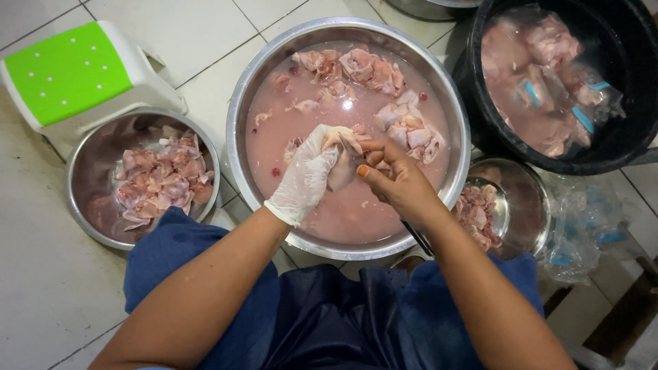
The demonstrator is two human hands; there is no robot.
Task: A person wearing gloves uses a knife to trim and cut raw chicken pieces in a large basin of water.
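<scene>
Nearby: smaller meat bowl (96, 171) left, black tub (617, 147) right, stool (68, 75) behind.

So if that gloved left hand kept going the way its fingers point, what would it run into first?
The left hand already grips a chicken piece. Straight on, up and rightward, it would probably meet the chicken pieces floating in the big bowl, though depth is hard to judge.

Shiny steel basin (240, 103), thin translucent plastic glove (305, 178), matt blue cloth apron (322, 315), glossy floor tiles (205, 34)
</scene>
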